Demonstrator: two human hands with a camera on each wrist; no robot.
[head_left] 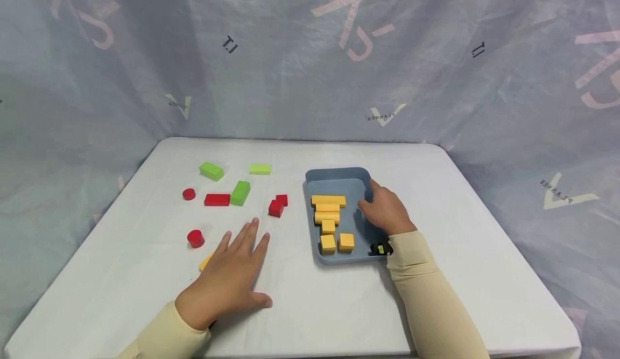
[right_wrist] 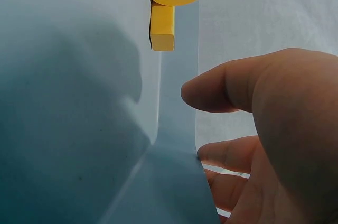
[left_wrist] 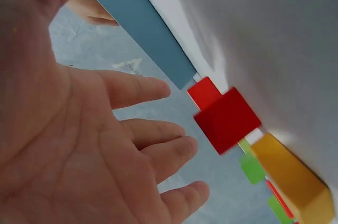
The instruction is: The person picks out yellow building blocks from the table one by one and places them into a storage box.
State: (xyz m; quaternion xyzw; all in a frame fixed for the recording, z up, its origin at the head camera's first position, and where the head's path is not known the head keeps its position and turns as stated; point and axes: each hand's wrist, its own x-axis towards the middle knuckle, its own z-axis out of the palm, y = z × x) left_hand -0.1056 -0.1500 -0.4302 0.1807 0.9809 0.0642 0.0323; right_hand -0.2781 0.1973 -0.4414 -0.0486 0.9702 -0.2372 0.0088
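Observation:
My left hand (head_left: 227, 275) hovers palm down over the near left of the table, its fingers spread and nothing held. A yellow block (left_wrist: 293, 179) lies beside it, partly hidden by the hand in the head view. Red cubes (head_left: 276, 208) lie beyond its fingertips. At the right wall of a blue-grey tray (head_left: 331, 175), my right hand (head_left: 389, 212) grips the rim, with the thumb on the inner side and the fingers outside. Yellow cubes (head_left: 328, 244), yellow cylinders (head_left: 326, 217) and a longer yellow block (head_left: 328, 201) sit in the tray's left half.
Green blocks (head_left: 240, 193), a thin light-green block (head_left: 260, 169), a flat red block (head_left: 217, 200) and red cylinders (head_left: 196, 238) are scattered over the left of the white table (head_left: 484, 294). Grey printed cloth (head_left: 290, 90) hangs behind and at both sides.

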